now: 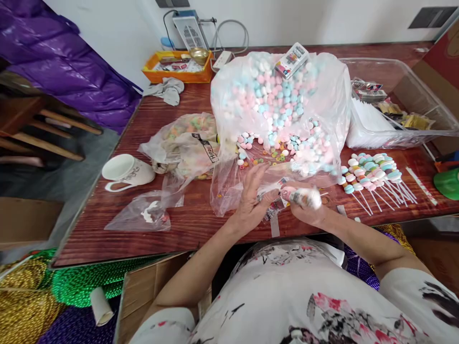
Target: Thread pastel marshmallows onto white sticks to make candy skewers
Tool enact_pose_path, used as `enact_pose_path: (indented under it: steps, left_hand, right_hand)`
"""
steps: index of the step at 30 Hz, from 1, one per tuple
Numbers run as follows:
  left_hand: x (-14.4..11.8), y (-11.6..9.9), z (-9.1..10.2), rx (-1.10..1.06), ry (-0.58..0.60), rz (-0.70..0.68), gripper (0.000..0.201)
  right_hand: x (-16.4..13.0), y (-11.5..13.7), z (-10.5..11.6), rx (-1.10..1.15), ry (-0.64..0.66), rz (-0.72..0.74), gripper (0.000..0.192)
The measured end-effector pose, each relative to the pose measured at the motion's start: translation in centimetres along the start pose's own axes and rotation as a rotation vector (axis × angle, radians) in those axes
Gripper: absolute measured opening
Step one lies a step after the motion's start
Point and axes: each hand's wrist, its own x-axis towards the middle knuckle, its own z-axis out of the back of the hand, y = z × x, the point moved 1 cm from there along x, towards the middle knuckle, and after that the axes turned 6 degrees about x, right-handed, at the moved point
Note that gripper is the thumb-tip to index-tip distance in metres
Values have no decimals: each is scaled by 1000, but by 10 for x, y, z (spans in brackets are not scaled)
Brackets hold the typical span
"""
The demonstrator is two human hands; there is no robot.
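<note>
In the head view, a bag (336, 95) of candy spreads just beyond the hands, with a mug (136, 173) off left and skewers (373, 172) to the right. The right hand (311, 214) grips a blurred packet (303, 197); the left hand (253, 203), fingers partly raised, is at its other end, whether pinching it I cannot tell.

Table (199, 222) — candy bag (279, 93), candy sticks (373, 171), mug (134, 173)

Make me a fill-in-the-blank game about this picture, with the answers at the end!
1. The mug is mostly the colour ____.
2. Of the left hand and the right hand, the ____ one is nearer the skewers.
3. A small box lies on ____ of the big bag.

Missing words: white; right; top.
</note>
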Motion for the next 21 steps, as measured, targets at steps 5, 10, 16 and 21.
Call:
enact_pose_path:
  steps: [5,10,16,21]
  left_hand:
    - [-34,24,-9,-572,250,424,67]
    - [-41,19,6,-931,259,662,52]
    - [-51,6,-6,-762,375,700,35]
    - [-57,18,-12,-51,104,223,23]
  right_hand:
    - [-1,-13,-5,-338,-80,319,25]
    - [0,-14,-8,-528,-17,483,21]
    - [2,-17,-3,-595,14,643,16]
    - [-7,-15,-7,-245,90,277,19]
